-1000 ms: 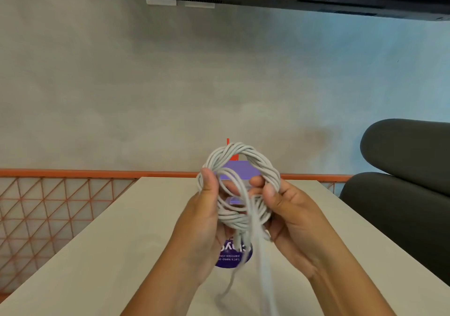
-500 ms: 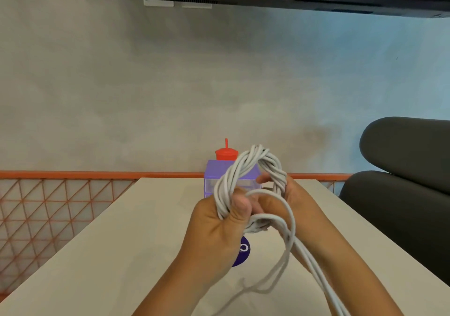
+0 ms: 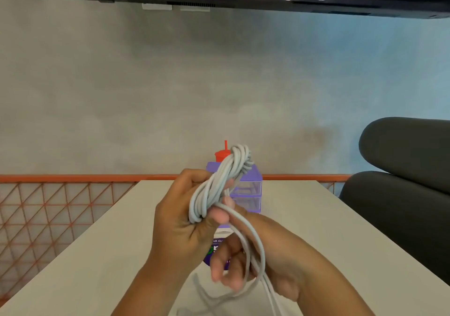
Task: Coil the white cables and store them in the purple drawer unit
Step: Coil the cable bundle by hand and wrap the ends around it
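Observation:
My left hand (image 3: 181,218) grips a thick coil of white cable (image 3: 219,181), held upright and edge-on above the table. A loose loop of the same cable runs down from the coil over my right hand (image 3: 246,264), whose curled fingers hold that strand lower and nearer to me. The free tail trails off the bottom of the view. Behind the coil stands the purple drawer unit (image 3: 248,193) with clear drawer fronts, partly hidden by the cable and my hands.
A red cap with a thin stem (image 3: 222,154) shows behind the drawer unit. A round purple sticker (image 3: 214,252) lies on the pale table (image 3: 316,230). An orange mesh railing (image 3: 48,208) runs on the left; a dark chair (image 3: 401,181) is on the right.
The coil has turned from face-on to edge-on in my left hand. My right hand has dropped from the coil toward me, pulling a loose loop down.

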